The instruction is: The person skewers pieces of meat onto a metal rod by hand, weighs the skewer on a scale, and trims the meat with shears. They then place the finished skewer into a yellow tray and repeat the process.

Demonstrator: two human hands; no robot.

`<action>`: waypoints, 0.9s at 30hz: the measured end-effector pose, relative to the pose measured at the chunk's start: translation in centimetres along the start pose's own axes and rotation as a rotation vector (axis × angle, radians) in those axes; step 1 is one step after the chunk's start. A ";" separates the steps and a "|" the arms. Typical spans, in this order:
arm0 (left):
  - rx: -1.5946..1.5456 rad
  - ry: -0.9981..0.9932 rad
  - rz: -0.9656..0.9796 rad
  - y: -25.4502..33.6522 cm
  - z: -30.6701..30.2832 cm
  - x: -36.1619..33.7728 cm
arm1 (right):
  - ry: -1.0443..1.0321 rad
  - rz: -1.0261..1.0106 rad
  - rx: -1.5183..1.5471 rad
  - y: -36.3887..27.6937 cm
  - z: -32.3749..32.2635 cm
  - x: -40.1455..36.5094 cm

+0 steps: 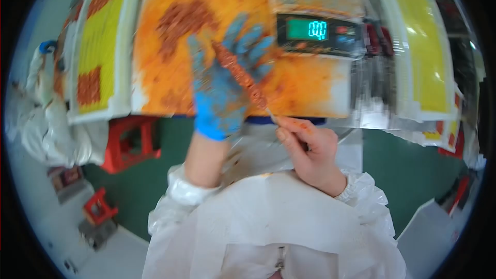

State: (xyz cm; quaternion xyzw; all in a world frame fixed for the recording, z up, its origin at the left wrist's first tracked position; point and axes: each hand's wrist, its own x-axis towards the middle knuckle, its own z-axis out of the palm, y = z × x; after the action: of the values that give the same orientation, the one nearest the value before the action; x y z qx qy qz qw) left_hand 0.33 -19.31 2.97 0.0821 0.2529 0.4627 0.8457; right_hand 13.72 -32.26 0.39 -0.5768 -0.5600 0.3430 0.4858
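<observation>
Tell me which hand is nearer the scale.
Left. The left hand spreads just beside the scale display; the right hand grips the skewer end farther below.

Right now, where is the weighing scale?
In the head view, the scale sits upper centre-right, at the orange-smeared board's right end, just right of the gloved left hand and the skewer.

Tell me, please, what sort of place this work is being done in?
Probably a food-preparation workshop making meat skewers: a digital scale, a seasoning-smeared work surface, and a skewer lying across the gloved left hand while the right hand pinches its stick.
</observation>
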 end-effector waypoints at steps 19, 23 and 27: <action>0.511 0.134 0.247 1.4 -3.8 1.5 | 0.718 0.087 -1.018 22.8 -47.6 28.0; 0.539 0.056 0.249 1.5 -5.2 1.4 | 0.660 0.123 -1.225 21.9 -47.4 27.3; 0.527 0.014 0.225 1.8 -5.4 1.0 | 0.531 -0.079 -1.192 15.1 -41.6 25.1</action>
State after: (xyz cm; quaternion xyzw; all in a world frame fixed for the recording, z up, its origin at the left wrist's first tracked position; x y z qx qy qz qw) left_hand -3.31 -18.01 -1.28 0.3238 0.3595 0.4726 0.7366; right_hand 61.03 -13.55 2.00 -0.7916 -0.5358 -0.1983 0.2168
